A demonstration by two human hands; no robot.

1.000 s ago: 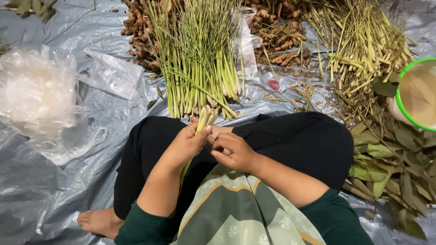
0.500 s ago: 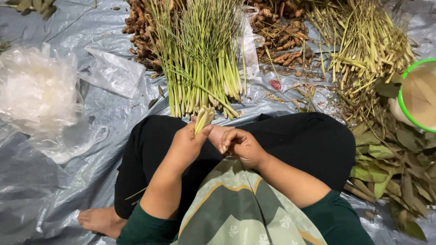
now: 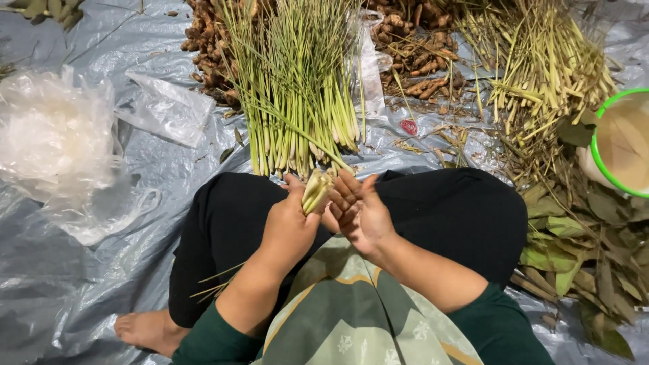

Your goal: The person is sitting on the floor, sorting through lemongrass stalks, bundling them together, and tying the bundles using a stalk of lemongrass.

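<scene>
Lemongrass stalks, pale green and gathered in a small bunch (image 3: 316,190), stood upright above the seated person's lap, near the middle of the grey plastic sheet (image 3: 81,284) that covered the ground. The left hand (image 3: 289,223) was closed around the bunch from the left, gripping its lower part. The right hand (image 3: 357,211) was half open, its fingers (image 3: 346,189) straight and pressed against the right side of the bunch.

Just beyond the hands lay a larger pile of long green lemongrass (image 3: 297,88), cut ends toward the person. Brown knobbly roots (image 3: 412,54) lay behind it at the sheet's far edge. A heap of clear plastic bags (image 3: 54,135) sat toward the left edge. Dry green leaves (image 3: 581,250) and a green-rimmed round tub (image 3: 618,142) were at the right edge.
</scene>
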